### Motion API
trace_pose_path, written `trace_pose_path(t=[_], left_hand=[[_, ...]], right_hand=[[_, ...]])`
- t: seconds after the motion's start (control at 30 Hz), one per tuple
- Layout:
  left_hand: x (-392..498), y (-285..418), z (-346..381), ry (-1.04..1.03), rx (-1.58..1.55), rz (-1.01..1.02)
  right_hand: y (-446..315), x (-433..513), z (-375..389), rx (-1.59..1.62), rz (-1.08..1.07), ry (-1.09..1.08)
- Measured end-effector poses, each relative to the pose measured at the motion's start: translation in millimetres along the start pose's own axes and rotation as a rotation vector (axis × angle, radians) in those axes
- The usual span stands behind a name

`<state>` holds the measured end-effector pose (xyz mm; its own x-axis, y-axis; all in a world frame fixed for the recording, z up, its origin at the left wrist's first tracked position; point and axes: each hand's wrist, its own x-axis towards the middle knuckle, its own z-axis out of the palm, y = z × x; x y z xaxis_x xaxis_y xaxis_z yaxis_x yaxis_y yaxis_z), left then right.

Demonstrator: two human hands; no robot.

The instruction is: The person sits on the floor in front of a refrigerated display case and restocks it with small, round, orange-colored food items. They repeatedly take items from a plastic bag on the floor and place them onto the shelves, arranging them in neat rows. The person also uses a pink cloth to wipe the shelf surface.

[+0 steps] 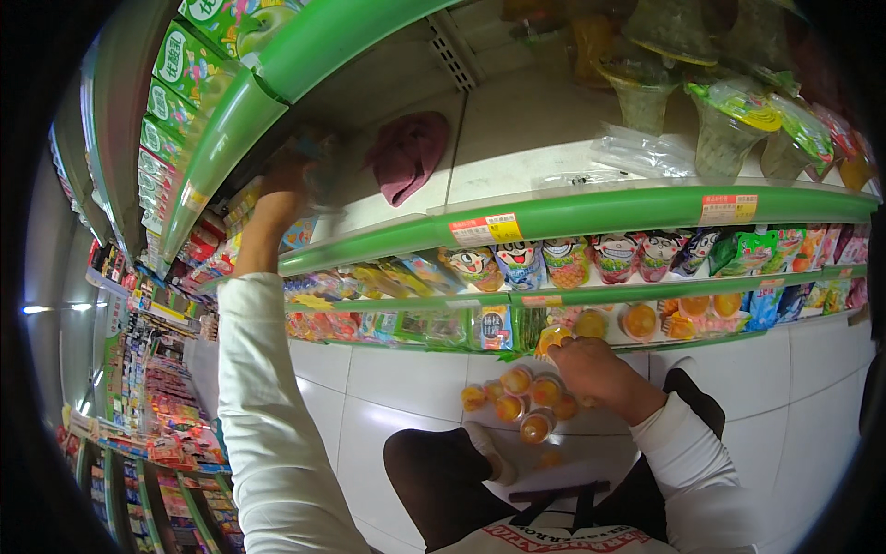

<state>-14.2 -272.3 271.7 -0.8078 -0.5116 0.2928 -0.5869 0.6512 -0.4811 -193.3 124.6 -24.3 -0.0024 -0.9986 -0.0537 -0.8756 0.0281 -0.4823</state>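
Observation:
My left hand (285, 176) reaches onto the left end of a white shelf (498, 170). Blur and shadow hide its fingers; something pale and see-through beside them cannot be made out. To its right a crumpled maroon cloth (410, 156) lies on the same board. Low down, my right hand (599, 374) grips an orange fruit cup (552, 339) at the front of the bottom shelf. More cups, among them a clear-lidded fruit cup (639, 323), stand on that shelf. Several similar fruit cups (511, 407) are grouped on the floor tiles below my right hand.
Green shelf edges (595, 208) with price tags run across in front. Cartoon-faced pouches (557, 263) fill the row beneath. Tall plastic cups (734, 124) and clear wrapping (644, 152) occupy the upper right. Green drink cartons (187, 62) line the left shelf. My knees (436, 471) are bent below.

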Motion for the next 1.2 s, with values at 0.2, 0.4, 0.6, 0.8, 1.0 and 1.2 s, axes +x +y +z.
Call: trace_pose_path(t=[0.2, 0.4, 0.6, 0.8, 1.0, 1.2], left_hand=[[-2.6, -12.4, -8.4, 0.011, 0.072, 0.089], [-17.1, -13.7, 13.0, 0.256, 0.291, 0.250], [-24.3, -20.2, -5.0, 0.343, 0.149, 0.330], [-33.4, -20.6, -34.1, 0.317, 0.072, 0.341], [-48.0, -8.2, -37.7, 0.320, -0.051, 0.209], [-49.8, -5.5, -26.4, 0.323, 0.072, 0.117]], right_hand=[[-1.1, 1.4, 1.8, -0.016, 0.000, 0.032], [-1.3, 4.9, 1.6, -0.013, 0.023, -0.079], [-4.7, 4.1, 0.7, -0.045, 0.006, 0.009], [-6.5, 3.5, -4.4, -0.026, 0.011, -0.054], [-3.9, 4.6, 0.6, -0.033, 0.004, -0.055], [-0.6, 2.3, 6.9, -0.013, -0.030, 0.074]])
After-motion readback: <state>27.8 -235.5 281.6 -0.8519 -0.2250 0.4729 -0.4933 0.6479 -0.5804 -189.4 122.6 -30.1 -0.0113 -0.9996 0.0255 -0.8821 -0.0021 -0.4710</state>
